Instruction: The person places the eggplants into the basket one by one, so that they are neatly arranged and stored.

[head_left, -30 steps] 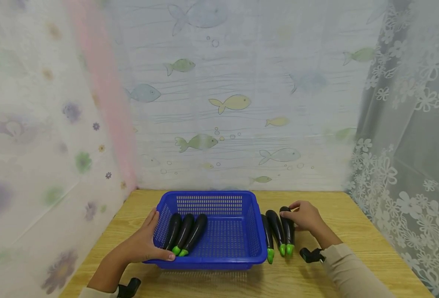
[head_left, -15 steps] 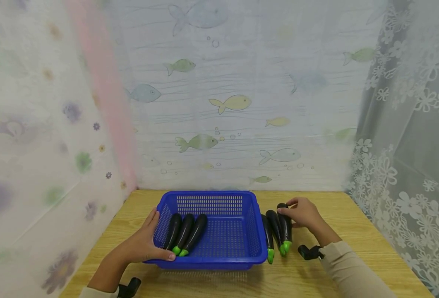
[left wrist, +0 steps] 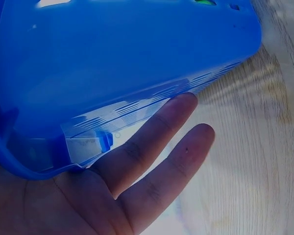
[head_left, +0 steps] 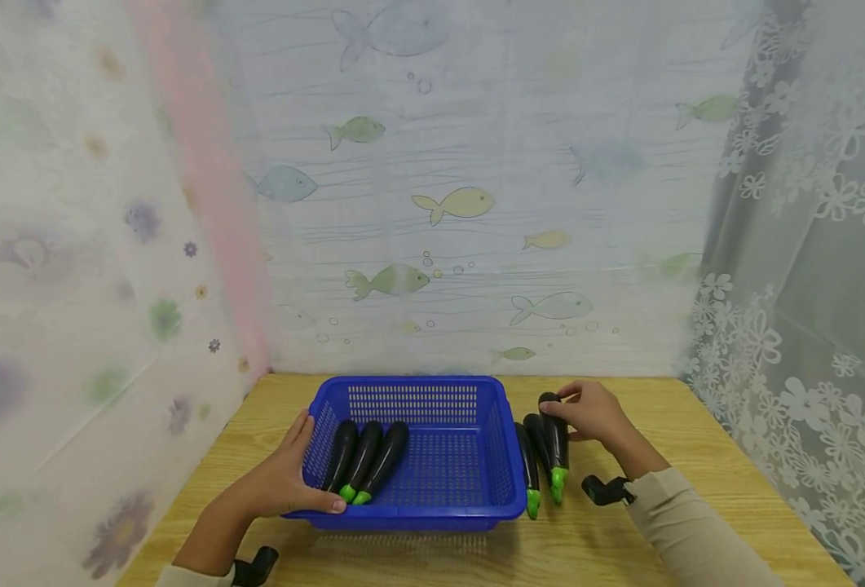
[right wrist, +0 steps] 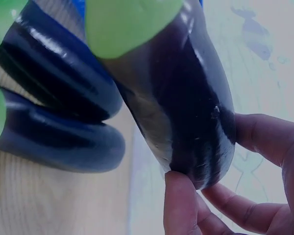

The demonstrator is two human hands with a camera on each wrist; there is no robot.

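Basket: we see a blue perforated basket (head_left: 432, 509) standing on the wooden desk (head_left: 703, 497), its long side toward the camera.
Basket contents: three dark eggplants (head_left: 364, 460) lie side by side in the left part of the basket, green stem ends toward the near wall; the right part shows only the bare slotted floor.
Left hand: our left hand (head_left: 280, 481) rests against the basket's left wall, thumb along the near rim; in the left wrist view its fingers (left wrist: 152, 142) lie straight against the outside of the blue wall and curl round nothing.
Right hand: our right hand (head_left: 586, 412) pinches the rounded dark end of the held eggplant (head_left: 555, 444); in the right wrist view the thumb and fingertips (right wrist: 181, 205) close on that end from either side.
Held eggplant: it lies just right of the basket, near its right wall, green stem end pointing toward the near desk edge; we cannot tell whether that end touches the desk.
Eggplants on the desk: two more eggplants (head_left: 530, 465) lie between the held one and the basket's right wall, close together.
Surroundings: fish-patterned sheeting (head_left: 461, 204) hangs behind the desk.
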